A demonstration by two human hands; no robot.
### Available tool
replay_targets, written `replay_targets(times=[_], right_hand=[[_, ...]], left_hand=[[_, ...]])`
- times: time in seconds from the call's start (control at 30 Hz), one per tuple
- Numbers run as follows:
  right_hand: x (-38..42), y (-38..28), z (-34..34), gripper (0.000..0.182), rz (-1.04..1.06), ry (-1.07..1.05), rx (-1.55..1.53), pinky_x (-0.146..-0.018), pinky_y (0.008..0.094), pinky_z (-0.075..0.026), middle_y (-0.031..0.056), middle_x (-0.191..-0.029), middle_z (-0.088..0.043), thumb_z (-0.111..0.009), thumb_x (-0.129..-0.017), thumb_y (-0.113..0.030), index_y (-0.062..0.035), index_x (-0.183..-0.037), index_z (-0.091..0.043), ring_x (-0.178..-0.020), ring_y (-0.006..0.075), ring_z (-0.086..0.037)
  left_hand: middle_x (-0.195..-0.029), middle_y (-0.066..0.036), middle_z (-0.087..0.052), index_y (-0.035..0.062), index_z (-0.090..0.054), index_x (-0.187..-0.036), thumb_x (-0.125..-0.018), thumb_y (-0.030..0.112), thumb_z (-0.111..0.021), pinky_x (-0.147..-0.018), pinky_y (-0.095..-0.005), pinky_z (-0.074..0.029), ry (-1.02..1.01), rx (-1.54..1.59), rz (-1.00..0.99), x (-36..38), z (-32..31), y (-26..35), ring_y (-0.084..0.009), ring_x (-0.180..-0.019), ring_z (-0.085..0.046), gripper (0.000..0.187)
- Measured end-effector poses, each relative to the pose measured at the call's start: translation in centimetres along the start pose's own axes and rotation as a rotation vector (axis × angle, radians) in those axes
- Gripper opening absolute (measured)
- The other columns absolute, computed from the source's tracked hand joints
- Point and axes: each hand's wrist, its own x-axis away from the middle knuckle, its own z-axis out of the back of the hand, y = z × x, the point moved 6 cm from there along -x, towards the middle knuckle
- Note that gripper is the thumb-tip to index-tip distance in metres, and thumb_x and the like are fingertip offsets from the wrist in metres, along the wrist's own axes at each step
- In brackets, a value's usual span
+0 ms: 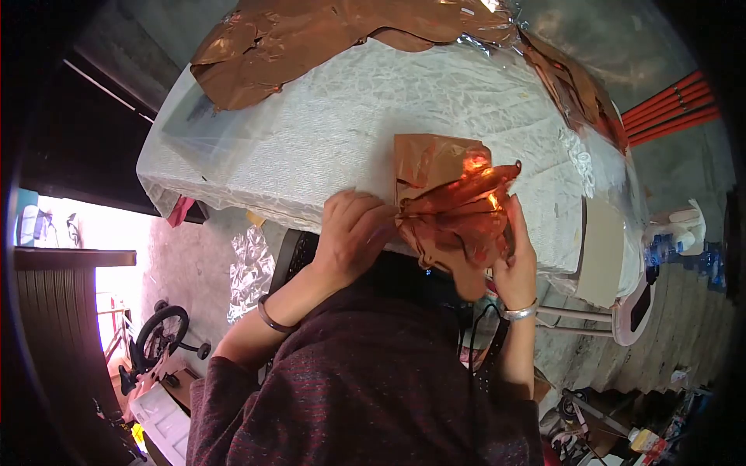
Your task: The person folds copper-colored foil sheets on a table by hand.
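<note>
A crumpled, shiny copper-coloured foil sheet (454, 213) with an irregular, lobed outline is held over the near edge of the table, folded and catching bright light. My left hand (351, 233) has its fingers bent at the sheet's left edge, pinching it. On the right side, my right hand (517, 268) grips the sheet's edge between thumb and fingers; part of those fingers is hidden behind the foil. Beneath lies a table covered with wrinkled white cloth (326, 124).
More copper-coloured foil (326, 39) drapes over the table's far edge, and a strip (571, 85) hangs at far right. A grey-beige board (604, 252) leans at the right edge. A chair (633, 314), crumpled silver foil (250, 268) and a small bicycle (159, 334) stand or lie around.
</note>
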Motion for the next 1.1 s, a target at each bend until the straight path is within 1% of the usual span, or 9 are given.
replay_targets(times=[0.07,0.13,0.3,0.63,0.7,0.8,0.83,0.9,1.1], right_hand=[[0.7,0.9,0.3,0.068,-0.003,-0.009,-0.087,-0.104,0.0388,-0.036,0.0208,-0.141,-0.039,-0.049,-0.077,0.006,-0.0021,-0.142,-0.03,-0.129,0.0368,-0.041],[1.3,1.8,0.5,0.065,0.018,-0.067,0.169,-0.106,0.0328,-0.034,0.0184,-0.146,-0.035,-0.046,-0.08,0.008,0.0001,-0.143,-0.03,-0.133,0.0251,-0.038],[1.1,0.5,1.3,0.067,0.073,-0.015,0.077,-0.108,0.0374,-0.031,0.0188,-0.143,-0.039,-0.055,-0.08,-0.007,-0.0003,-0.142,-0.03,-0.132,0.0335,-0.038],[1.1,-0.1,0.6,0.069,0.114,-0.05,0.202,-0.11,0.0416,-0.029,0.0189,-0.141,-0.041,-0.059,-0.077,-0.007,-0.0015,-0.141,-0.034,-0.131,0.0354,-0.037],[1.1,-0.2,0.3,0.078,0.197,-0.057,0.3,-0.11,0.0392,-0.029,0.0163,-0.142,-0.041,-0.049,-0.065,0.004,-0.0032,-0.141,-0.035,-0.131,0.034,-0.037],[1.1,-0.1,0.2,0.079,0.203,-0.045,0.285,-0.111,0.0405,-0.027,0.0162,-0.141,-0.041,-0.046,-0.063,0.005,-0.0031,-0.14,-0.036,-0.132,0.0345,-0.036],[1.1,-0.2,0.2,0.079,0.202,-0.046,0.285,-0.111,0.0405,-0.027,0.0162,-0.141,-0.041,-0.046,-0.063,0.005,-0.0031,-0.14,-0.036,-0.132,0.0345,-0.036],[1.0,-0.4,0.2,0.069,0.2,-0.065,0.306,-0.11,0.0453,-0.026,0.0183,-0.14,-0.042,-0.057,-0.074,-0.005,-0.0018,-0.14,-0.036,-0.131,0.035,-0.038],[1.0,-0.4,0.3,0.073,0.175,-0.056,0.262,-0.11,0.0453,-0.026,0.018,-0.141,-0.042,-0.058,-0.069,-0.002,-0.0019,-0.139,-0.036,-0.131,0.0344,-0.038]], left_hand=[[-0.096,-0.005,-0.06,0.0099,-0.066,-0.091,-0.064,0.007,-0.075,-0.088,-0.0407,-0.041,-0.006,0.012,0.067,0.8,0.3,-0.6,-0.0256,-0.096,-0.057,0.029],[-0.097,-0.005,-0.06,0.0102,-0.066,-0.093,-0.064,0.008,-0.075,-0.088,-0.0413,-0.041,-0.033,0.007,0.035,1.4,0.3,-0.9,-0.0255,-0.098,-0.057,0.031],[-0.098,-0.005,-0.06,0.0106,-0.066,-0.094,-0.063,0.009,-0.077,-0.089,-0.0424,-0.041,-0.031,-0.042,-0.047,1.7,-0.5,-0.3,-0.0249,-0.099,-0.057,0.033],[-0.097,-0.005,-0.06,0.009,-0.065,-0.095,-0.063,0.007,-0.075,-0.088,-0.0418,-0.041,0.039,-0.027,-0.05,1.7,-1.4,-0.9,-0.0251,-0.097,-0.057,0.034],[-0.097,-0.005,-0.06,0.0091,-0.065,-0.095,-0.062,0.008,-0.075,-0.087,-0.0417,-0.041,0.022,-0.046,-0.079,1.5,-1.5,-0.9,-0.025,-0.096,-0.057,0.034],[-0.096,-0.004,-0.06,0.0095,-0.065,-0.094,-0.06,0.008,-0.075,-0.086,-0.0412,-0.041,0.039,-0.038,-0.092,1.7,-1.7,-0.9,-0.0251,-0.095,-0.057,0.036],[-0.096,-0.004,-0.06,0.0098,-0.065,-0.093,-0.059,0.008,-0.075,-0.086,-0.041,-0.041,0.051,-0.046,-0.077,1.7,-1.7,-0.9,-0.0251,-0.094,-0.057,0.035],[-0.096,-0.004,-0.06,0.0101,-0.065,-0.092,-0.059,0.008,-0.075,-0.086,-0.0408,-0.041,0.062,-0.054,-0.061,1.6,-1.8,-0.8,-0.0251,-0.094,-0.058,0.035],[-0.093,-0.003,-0.062,0.0107,-0.062,-0.086,-0.06,0.007,-0.074,-0.086,-0.0405,-0.041,0.054,-0.025,-0.101,1.3,-2.1,-0.6,-0.0241,-0.091,-0.059,0.029]])
